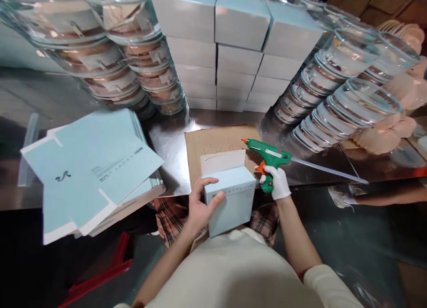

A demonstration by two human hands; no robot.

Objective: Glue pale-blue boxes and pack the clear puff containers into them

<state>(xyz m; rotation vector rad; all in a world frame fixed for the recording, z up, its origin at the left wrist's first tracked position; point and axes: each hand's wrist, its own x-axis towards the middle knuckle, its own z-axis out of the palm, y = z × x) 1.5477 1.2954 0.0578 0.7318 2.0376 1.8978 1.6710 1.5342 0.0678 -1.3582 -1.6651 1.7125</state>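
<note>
My bare left hand grips the left side of a light blue carton, thumb across the near face and a finger over the top. The carton is tilted at the table's front edge, its white inner flap standing up at the far side. In my right hand, which wears a white glove, is a green hot glue gun with an orange trigger and nozzle. The nozzle points left above the flap, apart from it. A clear glue stick sticks out of the gun's back.
A cardboard sheet lies on the metal table. Flat blue carton blanks are piled at left. Stacked closed boxes stand at the back, between stacks of clear round containers. Another person's leg shows at right.
</note>
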